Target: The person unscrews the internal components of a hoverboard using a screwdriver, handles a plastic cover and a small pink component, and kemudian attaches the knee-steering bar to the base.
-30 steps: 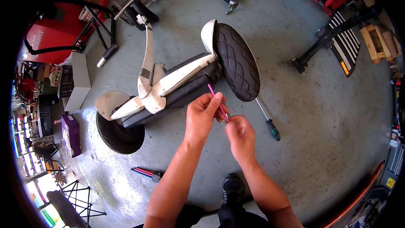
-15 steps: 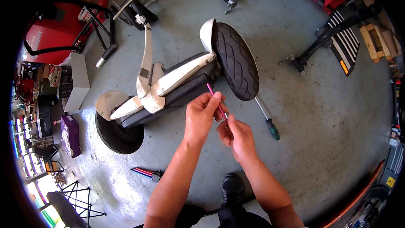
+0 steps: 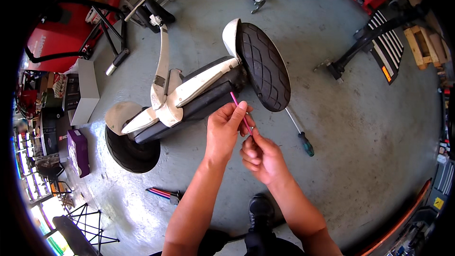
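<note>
My left hand (image 3: 226, 125) grips a thin pink rod (image 3: 234, 98) between thumb and fingers, its upper part sticking out. Just below, my right hand (image 3: 260, 154) pinches the rod's lower end with thumb and curled fingers; a small silvery bit shows there. Beyond my hands a white and black two-wheeled scooter (image 3: 187, 95) lies on the floor, one tyre (image 3: 263, 66) raised at the right and the other (image 3: 130, 151) at the left. A long screwdriver with a green and black handle (image 3: 305, 143) lies beside the right tyre, its shaft tip hidden behind it.
A bundle of coloured hex keys (image 3: 161, 193) lies near my left forearm. Boxes (image 3: 77, 151) and a red case (image 3: 59, 33) line the left. Black metal stands (image 3: 350, 54) are at right and top, with a wooden crate (image 3: 419, 47) at far right. My shoe (image 3: 260, 211) shows below.
My right hand has turned, its fingers curling more into view round the rod's lower end. My left hand still holds the rod and has shifted slightly up and left in view.
</note>
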### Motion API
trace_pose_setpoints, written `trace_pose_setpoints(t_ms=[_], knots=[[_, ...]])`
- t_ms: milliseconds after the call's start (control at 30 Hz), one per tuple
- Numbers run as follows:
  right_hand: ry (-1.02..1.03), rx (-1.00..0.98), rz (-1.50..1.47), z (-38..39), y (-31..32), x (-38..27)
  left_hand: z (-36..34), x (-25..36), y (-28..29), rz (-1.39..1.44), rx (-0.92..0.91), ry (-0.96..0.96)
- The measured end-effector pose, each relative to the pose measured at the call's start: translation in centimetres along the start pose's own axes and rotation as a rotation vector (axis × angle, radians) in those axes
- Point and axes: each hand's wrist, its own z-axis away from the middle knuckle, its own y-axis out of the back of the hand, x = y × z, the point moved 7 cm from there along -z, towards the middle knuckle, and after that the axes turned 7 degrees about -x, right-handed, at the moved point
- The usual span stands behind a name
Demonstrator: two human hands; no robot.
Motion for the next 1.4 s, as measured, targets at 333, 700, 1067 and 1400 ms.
trace_pose_setpoints(t_ms=[333, 700, 1067, 1400], knots=[[0.553, 0.453, 1.143, 1.6, -1.3, -4.2, -0.2, 0.1, -0.1, 0.059, -0.027, -0.005], [1.009, 0.422, 1.811, 3.1, -5.4, -3.9, -0.1, 0.3, 0.1, 0.025, -0.028, 0.0], [0.053, 0.071, 0.036, 0.3, 0.5, -0.4, -0.1, 0.1, 0.3, 0.028, -0.008, -0.012], [0.591, 0.464, 0.927, 1.9, 0.0, -4.1, -0.2, 0.1, 0.3, 0.04, -0.001, -0.025]])
